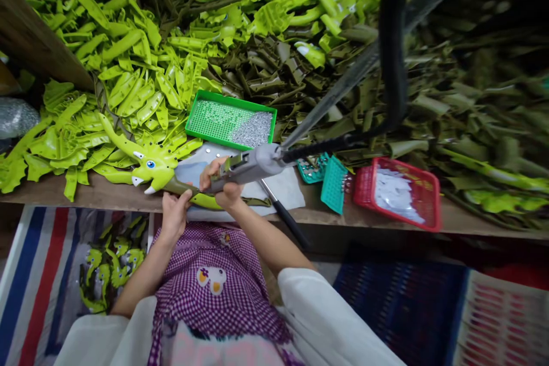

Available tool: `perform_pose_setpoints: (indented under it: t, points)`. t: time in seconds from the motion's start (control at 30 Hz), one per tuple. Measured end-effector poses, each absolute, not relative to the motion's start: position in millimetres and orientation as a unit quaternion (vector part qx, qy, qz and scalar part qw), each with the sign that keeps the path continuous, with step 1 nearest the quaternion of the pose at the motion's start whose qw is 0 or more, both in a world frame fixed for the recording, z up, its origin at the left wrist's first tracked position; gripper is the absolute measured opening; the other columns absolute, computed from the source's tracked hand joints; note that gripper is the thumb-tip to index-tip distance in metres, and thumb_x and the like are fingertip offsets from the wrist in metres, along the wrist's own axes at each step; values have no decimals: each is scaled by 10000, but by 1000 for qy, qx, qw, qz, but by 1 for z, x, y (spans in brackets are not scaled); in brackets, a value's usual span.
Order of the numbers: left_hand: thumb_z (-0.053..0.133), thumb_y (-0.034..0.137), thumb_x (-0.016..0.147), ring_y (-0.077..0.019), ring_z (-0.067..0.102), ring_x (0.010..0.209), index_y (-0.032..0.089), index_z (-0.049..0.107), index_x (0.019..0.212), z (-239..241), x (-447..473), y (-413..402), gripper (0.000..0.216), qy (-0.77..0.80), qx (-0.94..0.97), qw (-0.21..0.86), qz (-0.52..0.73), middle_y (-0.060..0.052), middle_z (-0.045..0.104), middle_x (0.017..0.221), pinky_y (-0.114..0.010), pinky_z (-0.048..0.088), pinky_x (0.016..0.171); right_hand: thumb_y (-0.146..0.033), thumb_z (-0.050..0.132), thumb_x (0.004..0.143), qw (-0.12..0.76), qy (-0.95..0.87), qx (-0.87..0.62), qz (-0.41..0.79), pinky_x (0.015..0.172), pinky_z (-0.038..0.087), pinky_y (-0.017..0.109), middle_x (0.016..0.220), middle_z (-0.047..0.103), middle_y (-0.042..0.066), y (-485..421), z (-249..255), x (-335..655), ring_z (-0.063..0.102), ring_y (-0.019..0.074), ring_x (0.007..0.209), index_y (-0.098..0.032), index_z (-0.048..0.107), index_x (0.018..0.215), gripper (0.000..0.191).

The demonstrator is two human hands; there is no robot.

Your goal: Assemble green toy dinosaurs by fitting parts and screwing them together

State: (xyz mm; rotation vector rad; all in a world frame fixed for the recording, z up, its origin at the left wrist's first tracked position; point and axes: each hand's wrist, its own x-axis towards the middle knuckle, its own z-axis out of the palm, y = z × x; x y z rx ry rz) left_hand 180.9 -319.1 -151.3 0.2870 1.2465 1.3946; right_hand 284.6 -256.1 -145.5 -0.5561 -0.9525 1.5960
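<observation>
A green dinosaur-headed toy (155, 164) with a blue eye, horns and an olive-brown body lies at the bench edge, its head to the left. My left hand (174, 210) pinches the body just behind the head. My right hand (225, 191) is wrapped round a grey power screwdriver (261, 161), which lies sideways with its front end over the toy's body. Its tip is hidden by my fingers. Close behind stands a green tray (231, 98) heaped with small silvery screws on its right side.
Green plastic pieces (124, 46) pile up at left and back, dark olive pieces (274, 63) at right. A black hose (394, 40) hangs down to the screwdriver. A black-handled rod (287, 220) overhangs the edge near teal trays (334, 183) and a red basket (431, 197).
</observation>
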Motion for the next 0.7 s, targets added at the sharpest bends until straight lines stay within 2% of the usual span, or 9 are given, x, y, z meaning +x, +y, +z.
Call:
perform_pose_setpoints:
  t: [0.2,0.33,0.43,0.53,0.57,0.7]
  points:
    - [812,259,596,-166,648,831,165,522,1018,-150,182,-320,521,540,123,580,597,-73,678,976,-293,520,727,-884,591,421,549,-430,-217,683,469,519,331,513,518,-31,-259,-145,284,512,144,446,-242,545,767,731]
    - [813,253,601,-164,655,830,171,529,1024,-150,181,-320,516,546,115,577,596,-64,681,982,-285,523,723,-851,575,535,560,-472,-233,640,402,455,297,493,531,-23,-249,-125,291,526,152,419,-237,577,828,681]
    - [809,257,613,-170,662,849,173,532,1054,-151,181,-321,528,556,115,577,588,-75,685,994,-279,527,722,-878,476,594,611,-482,-261,571,372,392,264,473,487,-45,-202,-97,296,504,135,403,-260,580,869,684]
    - [811,262,613,-180,670,855,171,527,1093,-153,180,-321,565,558,120,578,584,-86,687,998,-291,534,733,-835,468,656,683,-489,-336,426,392,383,251,471,442,-65,-130,-79,292,459,96,383,-246,566,793,613]
    - [811,266,615,-183,673,857,172,523,1107,-153,180,-321,577,558,120,578,583,-88,687,1002,-300,537,742,-792,512,673,673,-505,-362,402,400,388,250,469,443,-67,-106,-78,289,460,89,381,-231,567,766,571]
    - [801,275,639,-199,679,902,185,501,1153,-154,179,-321,602,561,115,581,578,-87,684,1035,-351,533,822,-718,477,762,655,-527,-387,380,442,418,251,463,455,-70,-48,-97,277,473,81,389,-204,594,767,528]
